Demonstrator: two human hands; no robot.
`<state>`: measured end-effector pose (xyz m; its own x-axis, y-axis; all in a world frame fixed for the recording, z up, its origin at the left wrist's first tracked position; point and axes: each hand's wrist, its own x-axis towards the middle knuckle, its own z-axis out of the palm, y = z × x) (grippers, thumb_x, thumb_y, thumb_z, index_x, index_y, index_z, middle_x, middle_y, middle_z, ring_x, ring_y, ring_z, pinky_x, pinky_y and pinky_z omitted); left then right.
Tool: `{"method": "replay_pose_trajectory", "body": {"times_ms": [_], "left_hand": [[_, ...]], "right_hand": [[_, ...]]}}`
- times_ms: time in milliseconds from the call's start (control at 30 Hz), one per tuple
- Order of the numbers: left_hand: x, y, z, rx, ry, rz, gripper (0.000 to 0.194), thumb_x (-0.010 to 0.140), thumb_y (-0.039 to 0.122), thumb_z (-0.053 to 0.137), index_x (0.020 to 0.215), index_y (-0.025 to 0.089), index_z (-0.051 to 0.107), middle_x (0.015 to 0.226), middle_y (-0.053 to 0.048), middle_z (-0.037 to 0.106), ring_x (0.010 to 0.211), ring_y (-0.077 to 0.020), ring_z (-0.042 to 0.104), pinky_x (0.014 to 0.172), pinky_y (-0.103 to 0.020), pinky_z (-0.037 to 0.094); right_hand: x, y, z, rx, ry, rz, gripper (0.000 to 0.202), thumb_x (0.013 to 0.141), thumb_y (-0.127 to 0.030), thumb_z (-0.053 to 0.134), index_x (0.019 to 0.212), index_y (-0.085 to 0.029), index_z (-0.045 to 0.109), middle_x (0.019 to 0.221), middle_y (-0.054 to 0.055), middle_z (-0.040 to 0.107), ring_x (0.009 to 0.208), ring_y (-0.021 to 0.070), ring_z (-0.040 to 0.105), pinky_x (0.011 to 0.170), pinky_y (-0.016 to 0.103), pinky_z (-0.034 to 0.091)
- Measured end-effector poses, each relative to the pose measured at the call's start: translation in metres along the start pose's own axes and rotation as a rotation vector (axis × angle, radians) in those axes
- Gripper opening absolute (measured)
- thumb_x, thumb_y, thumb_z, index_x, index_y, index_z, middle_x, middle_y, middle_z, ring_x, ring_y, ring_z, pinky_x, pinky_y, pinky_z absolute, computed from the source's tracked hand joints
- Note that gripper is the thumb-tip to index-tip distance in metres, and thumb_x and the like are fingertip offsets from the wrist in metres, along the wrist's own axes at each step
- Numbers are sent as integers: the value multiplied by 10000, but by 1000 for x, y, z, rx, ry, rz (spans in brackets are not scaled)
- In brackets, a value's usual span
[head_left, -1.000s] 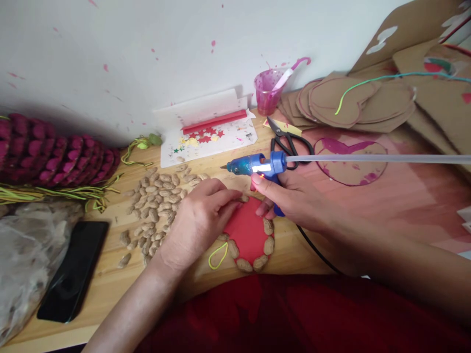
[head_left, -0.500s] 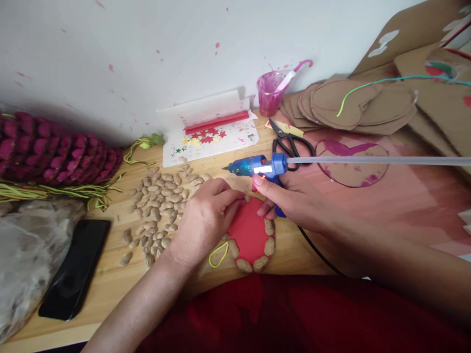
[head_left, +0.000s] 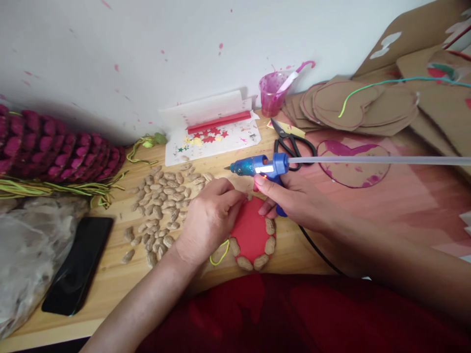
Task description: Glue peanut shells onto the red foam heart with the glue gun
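Note:
A blue hot glue gun (head_left: 259,166) is gripped in my right hand (head_left: 292,198), its nozzle pointing left and a long glue stick running out of its back. Below it lies a red rounded piece (head_left: 252,230) with peanuts (head_left: 270,245) along its edge; my right fingertips reach its upper right side. My left hand (head_left: 211,211) covers its upper left part, thumb and finger pinched at the top edge on what looks like a peanut, mostly hidden. A yellow cord loop (head_left: 220,253) sticks out at the left of the red piece.
Loose peanuts (head_left: 158,198) spread left of my left hand, with a black phone (head_left: 79,264) and plastic bag (head_left: 29,260) farther left. Black-handled scissors (head_left: 292,142), a stained cup (head_left: 271,95) and stacked cardboard shapes (head_left: 338,105) are behind. The gun's cable (head_left: 320,250) trails right.
The whole view has shifted slightly, with things appearing a little farther right. Both hands keep nearly the same pose, the left still pinching at the red piece's top edge.

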<state>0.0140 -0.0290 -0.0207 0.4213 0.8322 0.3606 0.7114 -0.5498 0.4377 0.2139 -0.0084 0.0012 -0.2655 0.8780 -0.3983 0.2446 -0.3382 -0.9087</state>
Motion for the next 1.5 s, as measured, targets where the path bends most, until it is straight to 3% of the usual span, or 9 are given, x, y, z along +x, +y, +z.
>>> {"method": "replay_pose_trajectory", "body": {"times_ms": [433, 700, 867, 1000, 1233, 1500], "left_hand": [[2, 1, -1, 95, -30, 23, 134, 957, 160, 638, 904, 183, 759, 863, -40, 650, 817, -175, 605, 723, -289, 494], [-9, 13, -31, 226, 111, 61, 294, 981, 70, 513, 1166, 130, 733, 1028, -109, 702, 934, -222, 616, 859, -371, 548], [-34, 34, -15, 409, -7, 71, 417, 946, 13, 467, 1298, 130, 658, 1259, -147, 682, 1107, -285, 573, 944, -440, 514], [-40, 40, 1, 505, -80, 64, 491, 954, 19, 456, 1423, 126, 561, 1404, -149, 629, 1221, -308, 528, 947, -441, 483], [-32, 43, 0, 549, -157, 52, 415, 961, 45, 493, 1357, 115, 593, 1315, -146, 675, 1173, -299, 555, 926, -464, 465], [-29, 54, 4, 620, -139, -2, 314, 979, 101, 535, 1278, 124, 629, 1233, -128, 696, 1069, -290, 576, 878, -459, 455]], "right_hand": [[8, 11, 0, 38, -5, -57, 331, 979, -525, 603, 1080, -213, 645, 1016, 67, 704, 584, 141, 738, 475, 222, 600], [12, 11, 0, 84, 15, -73, 294, 985, -482, 614, 1105, -215, 643, 1111, 78, 718, 525, 125, 718, 440, 234, 586], [12, 11, 1, 100, 7, -90, 281, 989, -467, 611, 1074, -199, 620, 1083, 67, 714, 513, 104, 698, 423, 210, 568], [9, 7, 0, 101, 32, -132, 273, 986, -462, 614, 1045, -196, 601, 1066, 53, 701, 520, 87, 677, 419, 194, 561], [7, -2, -4, 123, 107, -171, 286, 970, -463, 634, 1058, -197, 576, 1057, 41, 681, 527, 76, 660, 426, 179, 546], [7, -5, -9, 127, 111, -180, 346, 945, -510, 649, 1059, -186, 612, 1139, 72, 673, 582, 87, 690, 468, 192, 575]]}}
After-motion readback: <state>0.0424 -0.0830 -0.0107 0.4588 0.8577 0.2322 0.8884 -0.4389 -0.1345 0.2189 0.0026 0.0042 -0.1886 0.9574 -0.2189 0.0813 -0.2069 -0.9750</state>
